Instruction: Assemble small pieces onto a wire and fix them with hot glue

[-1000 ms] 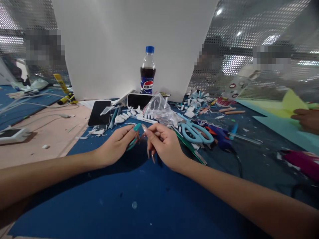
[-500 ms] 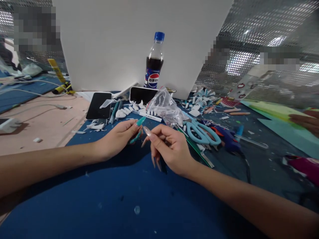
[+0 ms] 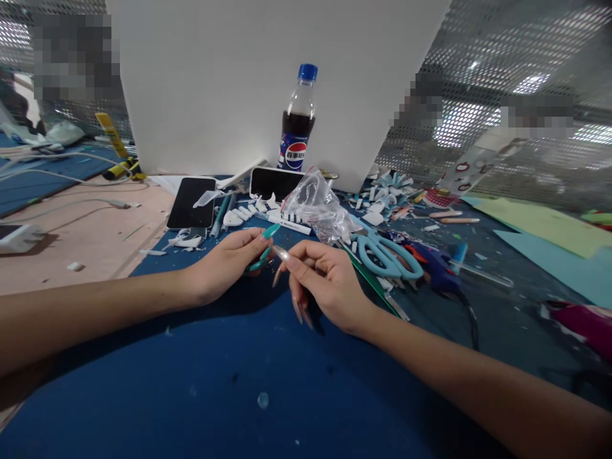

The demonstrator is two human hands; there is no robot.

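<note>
Both my hands meet above the blue mat. My left hand is closed, with its fingers curled inward. Long pointed teal shapes, which look like nails, stand out at its thumb and fingertips. My right hand faces it, thumb and index finger pinched together, with long pale shiny nails. The right fingertips come close to the left ones; whether they touch, I cannot tell. Anything held in either pinch is too small or hidden. Just behind the hands lie a white marker-like stick and a crumpled clear plastic bag.
A cola bottle stands before a white board. Two phones, one flat and one propped, are behind my hands. Light-blue scissors, a dark-blue glue gun, white scraps and coloured paper lie rightward.
My hands stay almost in place; the right fingertips shift slightly against the left ones. Another person's hand over the coloured paper at the right has gone from view.
</note>
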